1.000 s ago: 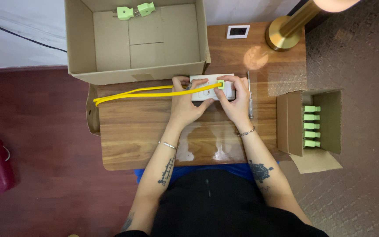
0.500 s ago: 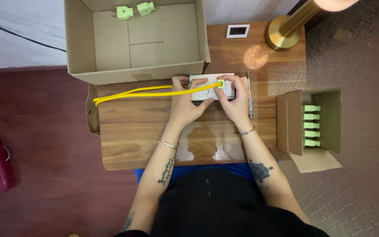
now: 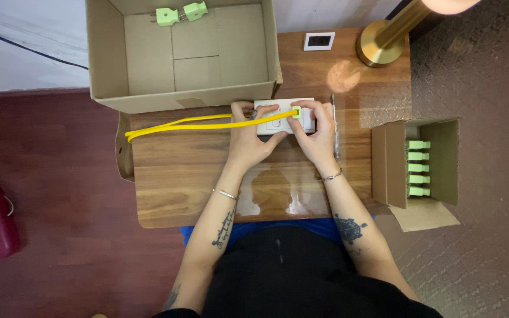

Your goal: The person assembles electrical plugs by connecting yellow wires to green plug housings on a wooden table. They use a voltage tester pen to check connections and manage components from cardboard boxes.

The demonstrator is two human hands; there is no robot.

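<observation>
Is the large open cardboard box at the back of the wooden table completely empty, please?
No, two light green plastic plugs lie inside the large open cardboard box, near its far wall.

At frame centre, left hand (image 3: pixel 248 138) and right hand (image 3: pixel 316 132) grip a white socket plate (image 3: pixel 273 118) with yellow cable (image 3: pixel 201 125) on the bench (image 3: pixel 178 188).

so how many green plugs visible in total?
8: two loose in the big open box, five in a row in the small box, one under the right hand on the white socket plate. More may sit hidden in the small box.
</observation>
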